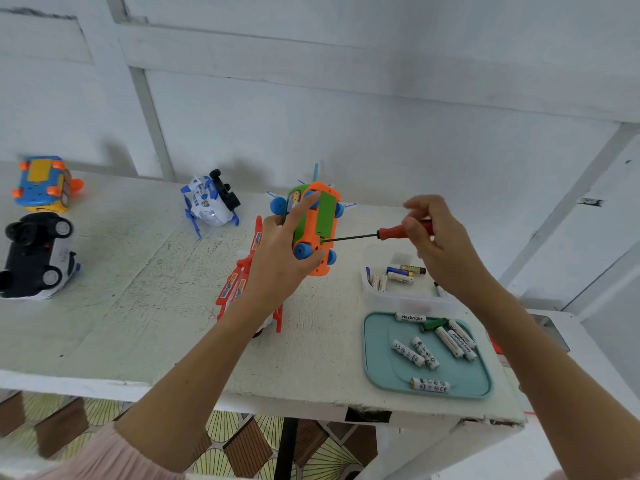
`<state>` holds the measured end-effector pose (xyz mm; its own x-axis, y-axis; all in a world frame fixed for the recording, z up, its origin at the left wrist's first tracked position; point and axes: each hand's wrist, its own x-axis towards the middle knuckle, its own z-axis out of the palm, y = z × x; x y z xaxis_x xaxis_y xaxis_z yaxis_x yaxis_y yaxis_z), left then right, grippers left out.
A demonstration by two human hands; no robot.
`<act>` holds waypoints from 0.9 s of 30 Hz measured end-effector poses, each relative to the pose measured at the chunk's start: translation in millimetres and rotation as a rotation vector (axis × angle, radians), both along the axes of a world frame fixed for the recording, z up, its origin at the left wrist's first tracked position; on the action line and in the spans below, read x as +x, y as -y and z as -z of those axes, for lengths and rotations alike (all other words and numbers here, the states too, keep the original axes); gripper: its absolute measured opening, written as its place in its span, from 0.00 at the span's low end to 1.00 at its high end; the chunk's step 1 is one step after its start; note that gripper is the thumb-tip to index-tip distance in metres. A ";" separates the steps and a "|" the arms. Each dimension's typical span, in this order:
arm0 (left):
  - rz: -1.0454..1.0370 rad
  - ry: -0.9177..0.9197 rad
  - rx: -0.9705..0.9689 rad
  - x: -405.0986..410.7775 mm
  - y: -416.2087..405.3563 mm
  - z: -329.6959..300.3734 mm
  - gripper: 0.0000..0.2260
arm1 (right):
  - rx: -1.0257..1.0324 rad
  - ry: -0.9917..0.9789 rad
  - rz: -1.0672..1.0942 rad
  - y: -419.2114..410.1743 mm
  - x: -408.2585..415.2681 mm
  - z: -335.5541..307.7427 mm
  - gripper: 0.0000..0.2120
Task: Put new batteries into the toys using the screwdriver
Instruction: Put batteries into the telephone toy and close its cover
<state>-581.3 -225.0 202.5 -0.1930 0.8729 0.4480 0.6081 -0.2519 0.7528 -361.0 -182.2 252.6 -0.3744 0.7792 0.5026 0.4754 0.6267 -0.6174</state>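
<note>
Nearby, a teal tray [379, 362] holds several white batteries [424, 352], and the clear tub [372, 289] behind it holds a few mixed ones. Above the white table [138, 289], the left hand [277, 258] grips the orange toy [313, 225] underside-up, fingers curled round it. The right hand [438, 237] pinches the red-handled screwdriver [377, 233], whose tip touches the toy's base.

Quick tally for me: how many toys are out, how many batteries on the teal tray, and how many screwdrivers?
Toys: 5, namely blue-yellow car, black-white car, white-blue plane, red toy, orange-green toy
Batteries on teal tray: 7
Screwdrivers: 1, red-handled screwdriver
Total: 13
</note>
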 end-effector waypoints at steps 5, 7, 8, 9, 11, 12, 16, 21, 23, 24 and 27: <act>0.018 0.006 -0.005 2.5 2.4 -0.9 0.33 | 0.065 0.040 0.063 -1.2 1.9 1.1 0.03; 0.017 0.013 -0.005 4.0 3.3 -1.2 0.33 | 0.033 0.039 0.055 -0.8 3.1 1.0 0.05; 0.016 0.016 -0.003 4.5 3.5 -1.6 0.33 | 0.014 0.012 0.027 -0.1 3.2 1.2 0.05; 0.016 0.015 -0.002 4.8 3.6 -1.9 0.33 | 0.010 -0.008 0.012 1.3 3.3 1.0 0.07; 0.013 0.007 0.002 4.7 3.9 -2.1 0.33 | 0.032 0.005 0.034 2.0 3.3 0.8 0.08; 0.013 0.010 0.008 4.7 4.0 -1.9 0.33 | 0.039 0.020 0.055 1.9 2.9 0.5 0.06; 0.009 0.017 0.020 4.2 3.2 -1.7 0.32 | -0.036 0.012 0.030 2.5 4.4 3.5 0.10; 0.006 0.013 0.025 3.4 3.7 -0.8 0.33 | -0.019 0.035 0.075 2.7 5.6 2.9 0.03; 0.007 0.012 0.028 4.1 4.3 -0.6 0.33 | -0.043 0.020 0.055 2.0 6.1 5.2 0.02; 0.010 0.012 0.028 4.8 4.9 -0.9 0.33 | -0.040 0.006 0.036 2.4 6.1 6.5 0.05; 0.014 0.013 0.033 5.9 6.1 -2.1 0.33 | 0.009 -0.006 0.046 3.9 5.6 5.6 0.07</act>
<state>-575.4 -231.0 204.6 -0.1870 0.8604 0.4741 0.5949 -0.2849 0.7516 -355.3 -186.1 247.0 -0.3351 0.7909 0.5120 0.5001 0.6099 -0.6148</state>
